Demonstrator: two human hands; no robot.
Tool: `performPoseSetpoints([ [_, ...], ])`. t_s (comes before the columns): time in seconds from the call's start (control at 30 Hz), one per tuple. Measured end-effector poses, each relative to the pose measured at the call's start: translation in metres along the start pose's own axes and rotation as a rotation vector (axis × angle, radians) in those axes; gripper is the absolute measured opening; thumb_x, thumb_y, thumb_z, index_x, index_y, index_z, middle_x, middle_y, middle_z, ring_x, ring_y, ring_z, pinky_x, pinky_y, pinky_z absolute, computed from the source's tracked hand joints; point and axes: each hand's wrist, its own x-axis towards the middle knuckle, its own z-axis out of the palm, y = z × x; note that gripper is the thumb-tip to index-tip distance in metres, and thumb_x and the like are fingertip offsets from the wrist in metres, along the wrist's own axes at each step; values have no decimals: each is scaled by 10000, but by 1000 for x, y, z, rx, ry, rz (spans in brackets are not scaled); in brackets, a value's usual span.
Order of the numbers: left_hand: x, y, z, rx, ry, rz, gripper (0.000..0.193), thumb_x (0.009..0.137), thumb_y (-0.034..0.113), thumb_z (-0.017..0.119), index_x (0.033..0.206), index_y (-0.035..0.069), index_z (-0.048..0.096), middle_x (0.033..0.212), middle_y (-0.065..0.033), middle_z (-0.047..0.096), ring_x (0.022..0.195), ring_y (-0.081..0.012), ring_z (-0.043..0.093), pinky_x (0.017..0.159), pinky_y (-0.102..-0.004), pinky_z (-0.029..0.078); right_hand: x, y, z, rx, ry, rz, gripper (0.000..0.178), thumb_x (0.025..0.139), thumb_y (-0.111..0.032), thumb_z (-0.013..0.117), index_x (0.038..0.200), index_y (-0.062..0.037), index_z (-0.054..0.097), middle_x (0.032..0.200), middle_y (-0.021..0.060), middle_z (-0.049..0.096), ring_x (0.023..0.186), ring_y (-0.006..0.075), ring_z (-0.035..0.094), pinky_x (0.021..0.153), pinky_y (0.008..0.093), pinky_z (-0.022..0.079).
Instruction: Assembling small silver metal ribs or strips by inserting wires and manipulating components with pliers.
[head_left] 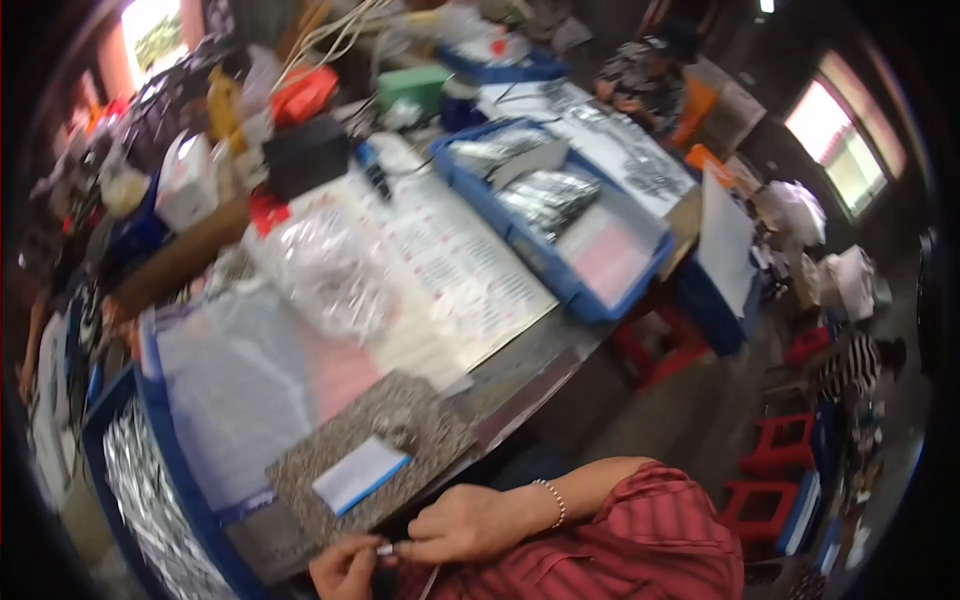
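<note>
At the bottom edge, close to my body, my left hand (345,568) has its thumb and fingers pinched together. My right hand (462,525), with a beaded bracelet at the wrist, is curled closed right beside it. A small whitish piece (385,550) shows between the fingertips of both hands; it is too small and blurred to name. Below my right hand hangs a thin pale strand (430,582). Just beyond my hands, a white pad with a blue edge (360,474) lies on a speckled stone slab (300,478) at the table's near edge.
Left of the slab stands a blue tray (160,470) with silvery strips. Clear plastic bags (330,270) lie on the table. Farther off, another blue tray (490,215) holds silvery bundles. Red stools (775,440) stand at right. A person (645,85) sits across the table.
</note>
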Motion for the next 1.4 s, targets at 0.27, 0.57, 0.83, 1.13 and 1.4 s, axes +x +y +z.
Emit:
performPoseSetpoints([
  [0.27,-7,-3,-5,266,-495,-146,192,920,86,571,1033,-51,642,799,-25,638,704,-75,555,617,-212,441,-10,-8,1,-23,-162,-193,149,774,-200,546,822,-64,507,787,57,474,661,203,546,462,313,455],
  [0.57,6,-4,1,365,-165,296,148,849,8,560,970,-16,641,657,-109,536,553,-202,535,511,-300,404,-2,-13,-5,884,339,896,234,809,-52,700,1034,-22,644,837,16,637,722,61,583,634,209,480],
  [0.83,-1,-19,2,360,-96,375,145,853,1,570,976,-27,642,651,-75,558,506,-146,529,459,-269,392,0,-17,12,896,431,783,86,873,-19,613,951,13,602,739,35,614,567,52,547,503,188,426],
  [1.13,16,-21,-12,657,29,646,232,783,9,665,1006,-6,604,736,-122,610,569,-271,582,518,-355,459,19,1,2,829,397,908,105,907,-44,552,974,17,604,797,55,640,587,32,520,501,178,406],
  [1.4,63,-16,-30,943,222,802,273,708,-30,662,965,62,654,782,-52,537,724,-235,522,674,-348,383,17,15,-33,307,502,565,651,993,-495,236,915,36,604,986,218,656,831,263,604,712,318,489],
])
